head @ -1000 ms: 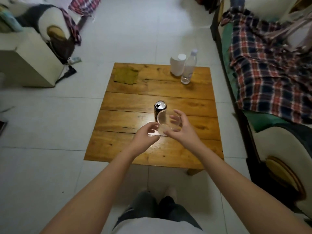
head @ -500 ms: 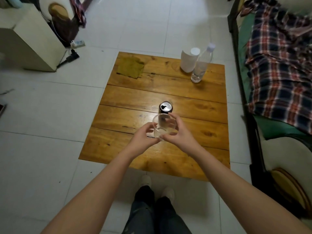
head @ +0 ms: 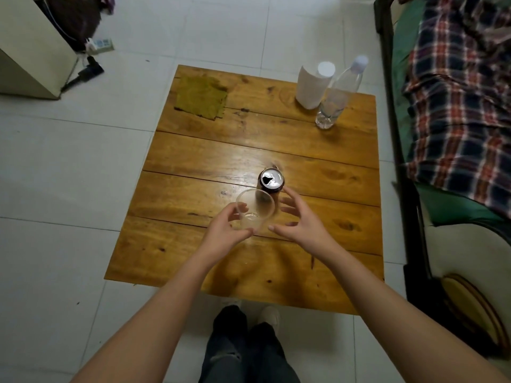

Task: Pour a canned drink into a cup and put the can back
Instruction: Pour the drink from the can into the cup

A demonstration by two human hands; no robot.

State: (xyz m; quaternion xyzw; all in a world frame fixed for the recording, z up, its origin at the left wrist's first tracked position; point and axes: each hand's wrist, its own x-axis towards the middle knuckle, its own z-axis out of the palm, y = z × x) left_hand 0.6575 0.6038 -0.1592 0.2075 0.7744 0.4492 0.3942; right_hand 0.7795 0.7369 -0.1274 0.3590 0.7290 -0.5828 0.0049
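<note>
A dark drink can (head: 271, 181) with an open silver top stands near the middle of the wooden table (head: 193, 250). Just in front of it is a clear plastic cup (head: 255, 210), upright and seemingly empty. My left hand (head: 224, 230) holds the cup from its left side, thumb and fingers round its wall. My right hand (head: 300, 221) is off the cup, just to its right, fingers spread and relaxed, fingertips close to the can's right side without touching it.
At the table's far right stand a white paper roll (head: 312, 87) and a clear water bottle (head: 336, 98). A yellowish cloth (head: 201, 96) lies at the far left. A sofa with a plaid blanket (head: 456, 100) borders the right; a cabinet (head: 30, 51) stands far left.
My right hand has let go of the cup and drawn slightly to the right. The left hand has taken hold of the cup. The view has tilted further down.
</note>
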